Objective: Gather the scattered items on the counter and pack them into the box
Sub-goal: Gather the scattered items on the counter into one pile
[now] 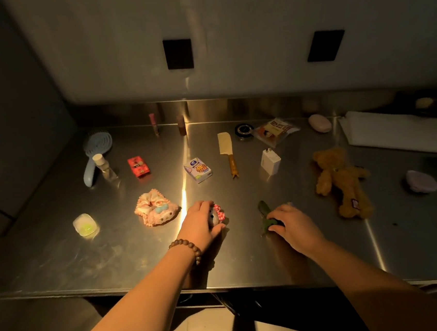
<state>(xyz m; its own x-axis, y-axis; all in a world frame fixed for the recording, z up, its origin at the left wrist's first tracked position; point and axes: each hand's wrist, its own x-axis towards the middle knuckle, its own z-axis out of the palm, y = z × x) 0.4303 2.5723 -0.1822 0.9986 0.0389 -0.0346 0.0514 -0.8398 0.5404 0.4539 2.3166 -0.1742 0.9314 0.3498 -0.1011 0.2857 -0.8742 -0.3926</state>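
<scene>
On the steel counter (60,257), my left hand (200,222) curls round a small white toy with a red bow (217,215). My right hand (292,223) grips a dark green object (265,215) lying on the counter. Scattered around are a pink plush scrunchie (156,211), a brown teddy bear (342,182), a small blue-and-white carton (197,169), a toy cleaver (227,152), a white charger (270,161), a red packet (138,167) and a blue hairbrush (95,156). No box is visible.
A small clear container (85,224) sits at front left, a small bottle (103,166) beside the hairbrush. At the back stand two slim tubes (153,123), a black round tin (244,130), a snack packet (275,131) and a pink soap (319,123). White folded cloth (397,130) and a lilac object (422,181) lie right.
</scene>
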